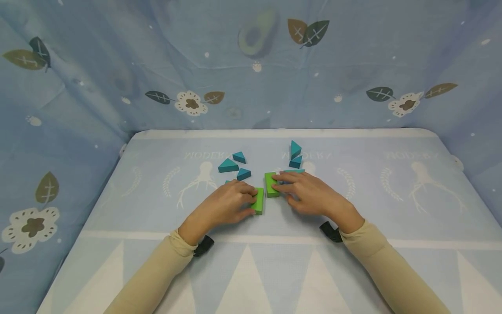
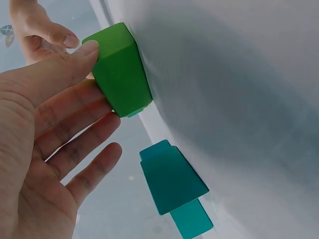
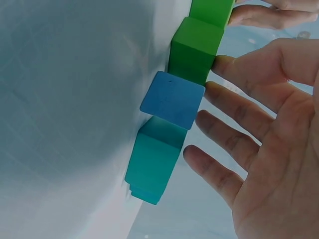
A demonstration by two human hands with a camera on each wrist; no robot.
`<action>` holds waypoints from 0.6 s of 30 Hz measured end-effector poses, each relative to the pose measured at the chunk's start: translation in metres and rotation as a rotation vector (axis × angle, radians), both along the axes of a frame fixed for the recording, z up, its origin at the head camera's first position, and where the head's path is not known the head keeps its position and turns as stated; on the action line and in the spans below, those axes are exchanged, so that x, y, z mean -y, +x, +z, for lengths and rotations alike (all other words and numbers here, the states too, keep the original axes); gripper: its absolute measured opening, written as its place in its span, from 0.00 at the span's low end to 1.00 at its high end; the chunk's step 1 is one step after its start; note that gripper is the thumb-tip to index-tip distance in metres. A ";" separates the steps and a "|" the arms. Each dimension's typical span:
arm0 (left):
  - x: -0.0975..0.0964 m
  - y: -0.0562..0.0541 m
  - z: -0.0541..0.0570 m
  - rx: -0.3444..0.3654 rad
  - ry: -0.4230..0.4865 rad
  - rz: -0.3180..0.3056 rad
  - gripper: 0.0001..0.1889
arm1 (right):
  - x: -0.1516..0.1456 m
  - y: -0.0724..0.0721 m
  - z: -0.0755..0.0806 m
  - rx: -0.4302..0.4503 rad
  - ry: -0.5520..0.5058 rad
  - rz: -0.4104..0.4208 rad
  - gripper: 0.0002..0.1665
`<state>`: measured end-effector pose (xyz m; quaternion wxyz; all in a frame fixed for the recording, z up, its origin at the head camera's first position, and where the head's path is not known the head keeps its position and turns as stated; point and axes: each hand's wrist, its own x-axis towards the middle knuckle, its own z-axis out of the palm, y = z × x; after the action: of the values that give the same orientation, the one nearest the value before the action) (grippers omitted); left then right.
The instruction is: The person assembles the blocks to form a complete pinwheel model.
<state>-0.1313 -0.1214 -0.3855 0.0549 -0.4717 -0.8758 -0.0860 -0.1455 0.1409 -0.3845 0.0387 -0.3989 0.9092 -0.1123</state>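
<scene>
My left hand pinches a green rectangular block, thumb at its near end and fingers along its far part. In the left wrist view, the thumb presses the end of that block, and the lower fingers extend loosely. My right hand has its fingers laid against a second green block, just right of and slightly beyond the first. The right wrist view shows extended fingertips at the green block and close beside a blue block. A narrow gap separates the green blocks in the head view.
Behind my left hand lie several teal triangular blocks. Beyond my right hand, a teal triangular block stands near a smaller one, and another is partly covered by the hand. A patterned cloth covers the table.
</scene>
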 end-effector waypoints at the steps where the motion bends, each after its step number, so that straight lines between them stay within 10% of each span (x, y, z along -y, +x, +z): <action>1: 0.000 0.000 0.000 -0.001 0.001 -0.002 0.11 | 0.000 0.000 0.000 -0.003 -0.003 0.003 0.25; 18: -0.001 0.001 -0.002 0.008 0.014 0.006 0.12 | 0.000 -0.001 -0.002 -0.039 -0.012 0.003 0.25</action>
<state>-0.1299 -0.1200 -0.3872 0.0552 -0.4685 -0.8767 -0.0939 -0.1463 0.1411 -0.3869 0.0188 -0.4027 0.9085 -0.1102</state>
